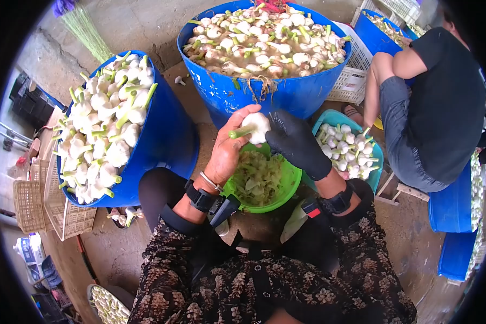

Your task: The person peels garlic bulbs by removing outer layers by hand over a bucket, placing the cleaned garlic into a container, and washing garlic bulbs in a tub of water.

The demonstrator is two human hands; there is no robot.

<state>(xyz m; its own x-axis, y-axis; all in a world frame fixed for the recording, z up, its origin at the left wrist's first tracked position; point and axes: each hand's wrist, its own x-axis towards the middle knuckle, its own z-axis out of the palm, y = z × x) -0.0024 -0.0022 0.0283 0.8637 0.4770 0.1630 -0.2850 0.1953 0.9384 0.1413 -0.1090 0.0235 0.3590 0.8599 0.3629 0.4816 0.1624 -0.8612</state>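
A white garlic bulb (pixel 260 127) with a short green stem is held over a green basin (pixel 290 190) of peelings. My left hand (pixel 228 148), bare, is closed round the bulb from its left side. My right hand (pixel 299 141), in a black glove, touches the bulb's right side with its fingers pressed together. Beyond my hands stands a large blue tub (pixel 216 89) filled with garlic in murky water. At the left, a tilted blue tub (pixel 170 135) is heaped with clean white bulbs. Right of the basin, a teal tub (pixel 377 162) holds more bulbs.
Another person (pixel 443 97) in a black top sits at the right, apart from my hands. Blue containers (pixel 449 202) of garlic stand beside them. Plastic crates (pixel 29 205) lie at the left, and a white crate (pixel 351 81) is behind the large tub.
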